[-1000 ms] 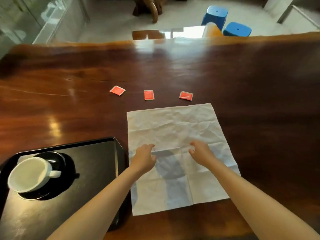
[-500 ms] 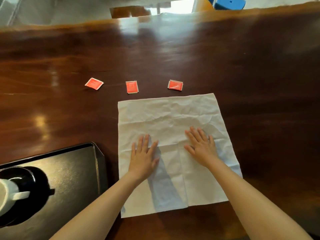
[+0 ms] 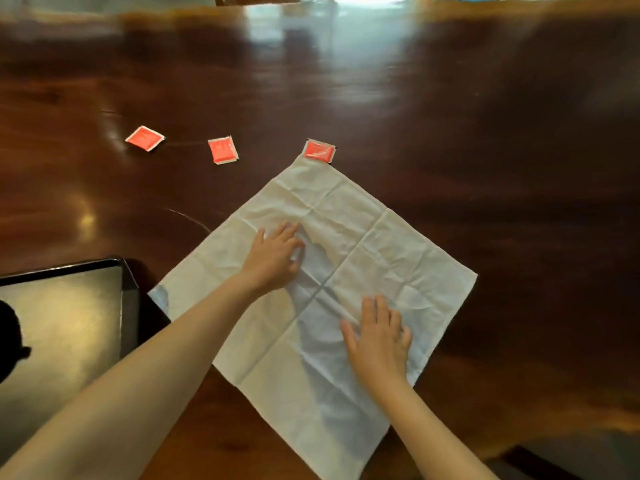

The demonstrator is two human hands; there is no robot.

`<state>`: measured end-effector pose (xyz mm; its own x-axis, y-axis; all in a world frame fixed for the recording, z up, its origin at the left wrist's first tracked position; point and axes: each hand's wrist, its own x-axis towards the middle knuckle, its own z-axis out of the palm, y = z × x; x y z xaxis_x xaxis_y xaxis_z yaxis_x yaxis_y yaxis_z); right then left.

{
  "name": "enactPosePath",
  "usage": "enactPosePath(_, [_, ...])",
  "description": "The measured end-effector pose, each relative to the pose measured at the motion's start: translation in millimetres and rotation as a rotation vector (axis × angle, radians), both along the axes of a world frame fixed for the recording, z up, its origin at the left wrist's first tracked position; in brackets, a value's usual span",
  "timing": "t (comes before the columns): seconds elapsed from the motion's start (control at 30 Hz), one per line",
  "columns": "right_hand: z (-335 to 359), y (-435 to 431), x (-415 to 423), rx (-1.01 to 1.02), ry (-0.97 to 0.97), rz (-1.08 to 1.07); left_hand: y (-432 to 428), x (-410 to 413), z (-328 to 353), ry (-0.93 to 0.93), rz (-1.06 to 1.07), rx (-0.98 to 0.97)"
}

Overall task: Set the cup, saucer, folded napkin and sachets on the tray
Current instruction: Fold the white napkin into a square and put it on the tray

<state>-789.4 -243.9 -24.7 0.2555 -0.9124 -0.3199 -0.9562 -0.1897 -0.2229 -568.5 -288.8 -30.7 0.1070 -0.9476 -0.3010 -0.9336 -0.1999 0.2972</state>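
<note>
Both hands [image 3: 273, 258] [image 3: 379, 344] flat, grip spread on napkin [image 3: 398, 258] | tray [image 3: 126, 306] cut off left | saucer [image 3: 8, 341] barely visible

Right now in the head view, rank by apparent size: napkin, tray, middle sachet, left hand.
1. napkin, spread open, the largest.
2. tray, cut off by the frame, so only its visible part counts.
3. left hand, flat on the napkin.
4. middle sachet, the smallest, though also farthest from the camera.

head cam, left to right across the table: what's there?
tray → left sachet → middle sachet → left hand → right sachet → right hand. Napkin spans both hands, so unranked.
</note>
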Motion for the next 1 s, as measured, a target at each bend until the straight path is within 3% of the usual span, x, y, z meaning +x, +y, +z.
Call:
enactPosePath(0.1, [-5.5, -40.2, 12.6, -0.068, -0.114, 0.160, 37.1, -38.5, -0.1, -0.013, 0.344, -0.228])
enactPosePath(0.23, [-33.6, -77.5, 45.9, -0.025, -0.120, 0.763, 94.7, -75.1, -24.0, -0.007, 0.660, -0.112])
enactPosePath(0.3, [-47.2, -92.9, 46.0, -0.083, -0.109, 0.904, 114.7, -81.2, -40.2, -0.069, 0.669, -0.098])
enactPosePath(0.47, [-54.7, -142.3, 12.1, -0.197, -0.014, 0.651, 110.2, -60.2, -51.5, -0.176, 0.558, -0.109])
enactPosePath(0.67, [-54.2, -167.6, -34.6, -0.167, -0.026, 0.394, 97.7, -38.6, -51.9, -0.197, 0.433, -0.123])
enactPosePath(0.87, [-56.2, -99.6, -72.7, -0.195, -0.045, 0.147, 89.3, -9.5, -48.8, -0.197, 0.188, -0.148])
enactPosePath(1.0, [-54.1, -32.8, -86.3, -0.162, -0.067, 0.023, 92.9, 11.3, -44.6, -0.095, 0.093, -0.188])
